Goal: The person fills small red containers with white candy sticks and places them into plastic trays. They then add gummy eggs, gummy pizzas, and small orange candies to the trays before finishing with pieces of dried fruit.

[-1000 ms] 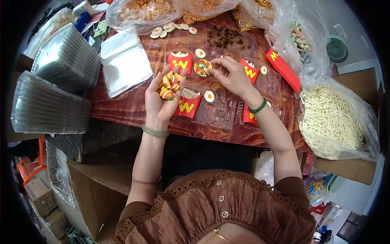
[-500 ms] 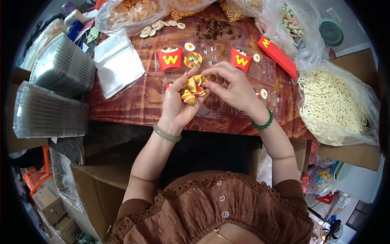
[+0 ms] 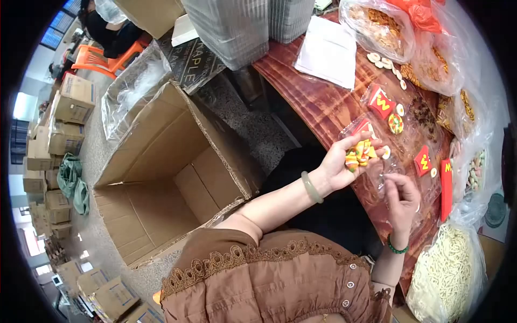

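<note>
My left hand (image 3: 340,168), with a pale bangle at its wrist, is cupped palm up at the table edge. It holds several small pizza-slice pieces (image 3: 361,155), yellow and orange with green and red spots. To its right, my right hand (image 3: 401,200) hangs apart above clear plastic trays, thumb and fingers pinched together. What they hold, if anything, I cannot make out. Beyond the hands lie a red fries-box piece (image 3: 382,101), a round pizza-like piece (image 3: 396,123) and a fried-egg piece (image 3: 399,110). Another red fries-box piece (image 3: 423,160) lies farther right.
A big cardboard box (image 3: 156,183) stands open on the floor at left. Stacked clear trays (image 3: 229,32) and a pile of clear bags (image 3: 327,53) lie at the table's far end. Bagged pale strands (image 3: 447,272) sit at lower right, beside a long red box (image 3: 446,189).
My view has swung to the left, bringing the open cardboard box into sight. My right hand has moved away from the pieces in my left palm, which still holds them.
</note>
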### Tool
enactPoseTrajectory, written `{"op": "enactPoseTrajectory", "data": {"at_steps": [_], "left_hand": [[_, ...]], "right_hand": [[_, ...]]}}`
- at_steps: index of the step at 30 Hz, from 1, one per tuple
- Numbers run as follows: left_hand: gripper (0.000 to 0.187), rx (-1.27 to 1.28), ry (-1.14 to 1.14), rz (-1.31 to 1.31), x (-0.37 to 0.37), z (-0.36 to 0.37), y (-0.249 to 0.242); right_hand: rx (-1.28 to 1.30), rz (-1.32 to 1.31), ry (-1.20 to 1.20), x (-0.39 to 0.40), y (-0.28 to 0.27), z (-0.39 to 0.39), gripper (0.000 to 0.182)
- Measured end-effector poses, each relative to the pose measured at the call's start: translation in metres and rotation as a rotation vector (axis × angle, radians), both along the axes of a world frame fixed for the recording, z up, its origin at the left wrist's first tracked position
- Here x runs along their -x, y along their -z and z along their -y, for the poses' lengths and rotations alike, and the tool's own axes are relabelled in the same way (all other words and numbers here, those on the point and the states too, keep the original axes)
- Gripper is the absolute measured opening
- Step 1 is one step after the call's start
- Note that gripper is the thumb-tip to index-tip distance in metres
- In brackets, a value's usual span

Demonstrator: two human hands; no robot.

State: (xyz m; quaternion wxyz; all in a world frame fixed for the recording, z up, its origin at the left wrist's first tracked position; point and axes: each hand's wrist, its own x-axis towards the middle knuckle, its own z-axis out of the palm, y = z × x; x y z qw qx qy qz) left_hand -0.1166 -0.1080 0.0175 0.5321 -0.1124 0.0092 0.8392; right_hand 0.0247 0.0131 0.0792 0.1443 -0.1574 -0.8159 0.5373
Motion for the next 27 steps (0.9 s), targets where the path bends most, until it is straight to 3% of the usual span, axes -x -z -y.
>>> {"op": "enactPoseTrajectory", "data": {"at_steps": [2, 7, 16, 17, 22, 27], "left_hand": [[0.032, 0.003, 0.0, 0.005, 0.005, 0.023, 0.017], [0.032, -0.031, 0.003, -0.033, 0.026, 0.048, 0.028], [0.03, -0.062, -0.079, -0.135, 0.092, 0.073, 0.02], [0.033, -0.156, -0.067, -0.102, 0.094, 0.074, 0.026], [0.034, -0.125, 0.013, -0.047, 0.072, 0.063, 0.023], [0.035, -0.061, 0.121, -0.033, 0.042, 0.04, 0.014]], "right_hand": [[0.14, 0.083, -0.08, 0.006, 0.009, 0.031, 0.01], [0.144, 0.099, -0.172, 0.03, 0.03, 0.07, 0.011], [-0.132, 0.073, -0.288, 0.073, 0.023, 0.089, 0.011], [-0.117, 0.083, -0.264, 0.073, 0.021, 0.087, 0.011], [0.069, 0.028, 0.016, 0.066, 0.013, 0.067, 0.015], [-0.374, -0.049, 0.05, 0.067, 0.016, 0.026, 0.014]]}}
